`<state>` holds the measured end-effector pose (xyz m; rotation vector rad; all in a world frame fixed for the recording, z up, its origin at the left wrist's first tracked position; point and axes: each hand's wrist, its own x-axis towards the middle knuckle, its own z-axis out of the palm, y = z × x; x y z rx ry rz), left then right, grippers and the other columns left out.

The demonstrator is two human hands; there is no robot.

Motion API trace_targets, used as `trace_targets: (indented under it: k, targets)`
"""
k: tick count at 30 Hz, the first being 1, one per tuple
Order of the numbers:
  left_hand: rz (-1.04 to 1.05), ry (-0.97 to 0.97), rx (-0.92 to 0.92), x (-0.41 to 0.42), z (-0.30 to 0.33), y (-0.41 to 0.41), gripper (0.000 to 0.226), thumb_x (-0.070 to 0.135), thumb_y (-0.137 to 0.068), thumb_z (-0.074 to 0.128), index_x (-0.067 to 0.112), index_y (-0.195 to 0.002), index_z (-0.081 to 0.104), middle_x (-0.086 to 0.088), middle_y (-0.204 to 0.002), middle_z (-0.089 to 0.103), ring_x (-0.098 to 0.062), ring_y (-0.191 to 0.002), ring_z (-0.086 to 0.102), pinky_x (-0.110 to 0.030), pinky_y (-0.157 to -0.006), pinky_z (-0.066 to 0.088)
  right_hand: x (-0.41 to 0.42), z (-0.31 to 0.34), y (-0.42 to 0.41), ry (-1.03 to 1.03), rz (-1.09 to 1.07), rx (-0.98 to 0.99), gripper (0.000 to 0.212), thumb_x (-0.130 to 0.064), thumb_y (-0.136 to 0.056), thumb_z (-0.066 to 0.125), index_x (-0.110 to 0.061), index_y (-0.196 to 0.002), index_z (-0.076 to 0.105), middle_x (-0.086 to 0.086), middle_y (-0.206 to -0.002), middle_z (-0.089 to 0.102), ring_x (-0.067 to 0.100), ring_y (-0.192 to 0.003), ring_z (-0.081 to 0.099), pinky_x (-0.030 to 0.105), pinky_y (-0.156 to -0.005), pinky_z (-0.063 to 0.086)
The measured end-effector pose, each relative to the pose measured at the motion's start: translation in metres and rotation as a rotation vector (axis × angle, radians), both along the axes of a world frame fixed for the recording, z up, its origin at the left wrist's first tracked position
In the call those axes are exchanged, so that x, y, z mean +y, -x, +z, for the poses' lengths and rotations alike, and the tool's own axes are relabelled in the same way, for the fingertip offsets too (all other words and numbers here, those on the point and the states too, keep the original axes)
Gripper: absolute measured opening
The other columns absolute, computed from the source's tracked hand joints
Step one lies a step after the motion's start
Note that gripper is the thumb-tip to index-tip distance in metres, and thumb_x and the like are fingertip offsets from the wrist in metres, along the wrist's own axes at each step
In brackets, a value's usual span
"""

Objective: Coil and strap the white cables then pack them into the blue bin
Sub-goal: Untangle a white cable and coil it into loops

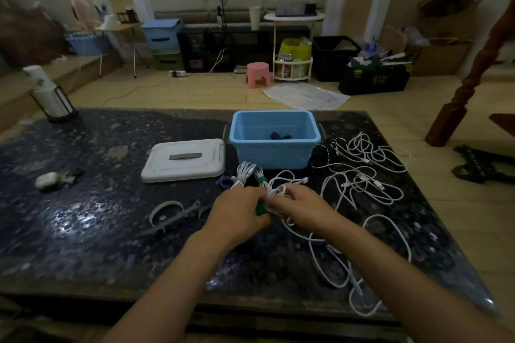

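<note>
From the head camera, the left hand (242, 210) pinches a green strap (261, 209) against a white cable bundle (276, 196), while the right hand (299, 203) grips the bundle's loops. The blue bin (274, 140) sits at twelve o'clock, a dark item already inside. Two strapped coils (249, 174) lie just before it. Loose white cables (365, 175) sprawl at two o'clock and trail to five o'clock past the table edge (418, 312); a dangling loop could snag and drag the coil undone. Spare straps (174, 213) lie at nine o'clock, beside open tabletop.
</note>
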<state>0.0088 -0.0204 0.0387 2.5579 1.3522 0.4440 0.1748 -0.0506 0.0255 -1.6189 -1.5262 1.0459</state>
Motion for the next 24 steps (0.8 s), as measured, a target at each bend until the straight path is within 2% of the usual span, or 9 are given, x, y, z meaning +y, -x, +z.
trace_targets:
  k: [3,5,9,12,15,18,21,22,24]
  targets:
    - [0.031,0.208,-0.126,0.011,-0.003,0.008,0.013,0.031,-0.081,0.072,0.02,-0.086,0.067,0.0,-0.079,0.071,-0.014,-0.074,0.066,-0.03,-0.067,0.05,-0.001,0.009,-0.004,0.008,-0.08,0.048,0.016,-0.041,-0.094,0.062,-0.027,-0.101,0.065,-0.005,-0.085,0.067,0.001,-0.052,0.057,0.026,-0.052,0.044]
    - [0.096,0.341,-0.196,0.02,-0.005,0.018,0.017,0.028,-0.08,0.078,0.016,-0.081,0.066,0.0,-0.069,0.069,-0.009,-0.059,0.06,-0.025,-0.061,0.049,0.0,0.012,-0.015,0.009,-0.157,0.079,0.02,-0.042,-0.096,0.059,-0.027,-0.108,0.063,-0.002,-0.094,0.07,0.008,-0.05,0.059,0.025,-0.048,0.044]
    - [0.254,0.523,-0.509,0.034,-0.011,0.036,0.028,0.026,-0.078,0.084,0.008,-0.082,0.063,-0.004,-0.074,0.071,-0.007,-0.063,0.06,-0.016,-0.053,0.044,-0.002,0.005,-0.037,0.016,-0.222,-0.033,0.006,-0.033,-0.097,0.058,-0.029,-0.101,0.062,-0.002,-0.094,0.072,0.012,-0.056,0.061,0.033,-0.059,0.054]
    - [0.356,0.593,-0.673,0.038,-0.019,0.037,0.032,0.021,-0.08,0.082,-0.005,-0.088,0.065,-0.009,-0.074,0.074,-0.007,-0.061,0.061,-0.017,-0.055,0.045,-0.003,-0.005,-0.044,0.028,-0.189,-0.122,0.006,-0.026,-0.096,0.059,-0.03,-0.096,0.062,0.001,-0.092,0.072,0.014,-0.058,0.063,0.036,-0.065,0.056]
    - [0.404,0.667,-0.714,0.04,-0.026,0.032,0.036,0.019,-0.085,0.077,-0.014,-0.096,0.066,-0.015,-0.084,0.076,-0.014,-0.071,0.065,-0.025,-0.067,0.05,-0.003,-0.008,-0.045,0.031,-0.147,-0.198,0.007,-0.025,-0.095,0.061,-0.031,-0.097,0.064,-0.002,-0.089,0.07,0.011,-0.058,0.061,0.034,-0.066,0.058]
    - [0.412,0.768,-0.742,0.044,-0.031,0.026,0.035,0.023,-0.085,0.078,-0.009,-0.095,0.068,-0.014,-0.08,0.076,-0.016,-0.071,0.069,-0.03,-0.075,0.056,-0.003,-0.005,-0.043,0.008,-0.124,-0.244,0.008,-0.025,-0.094,0.061,-0.032,-0.096,0.063,-0.007,-0.081,0.066,0.007,-0.059,0.059,0.034,-0.071,0.057]
    - [0.424,0.797,-0.742,0.051,-0.04,0.021,0.067,0.047,-0.057,0.084,-0.009,-0.088,0.068,-0.028,-0.091,0.072,-0.028,-0.08,0.067,-0.052,-0.091,0.054,-0.006,-0.004,-0.042,0.021,-0.092,-0.277,0.008,-0.026,-0.094,0.061,-0.031,-0.099,0.064,-0.008,-0.083,0.065,0.005,-0.064,0.058,0.029,-0.072,0.052]
    - [0.43,0.793,-0.753,0.056,-0.045,0.018,0.075,0.051,-0.05,0.083,-0.011,-0.089,0.066,-0.032,-0.096,0.069,-0.029,-0.08,0.064,-0.053,-0.091,0.053,-0.007,-0.004,-0.042,0.029,-0.076,-0.305,0.009,-0.027,-0.094,0.061,-0.03,-0.102,0.065,-0.008,-0.086,0.065,0.003,-0.065,0.057,0.026,-0.072,0.05]
    - [0.433,0.774,-0.752,0.055,-0.042,0.01,0.069,0.045,-0.059,0.084,-0.013,-0.091,0.065,-0.033,-0.094,0.068,-0.025,-0.077,0.061,-0.046,-0.084,0.055,-0.009,-0.004,-0.044,0.051,-0.042,-0.378,0.018,-0.03,-0.093,0.063,-0.027,-0.11,0.066,-0.008,-0.094,0.067,0.004,-0.071,0.06,0.024,-0.074,0.048]
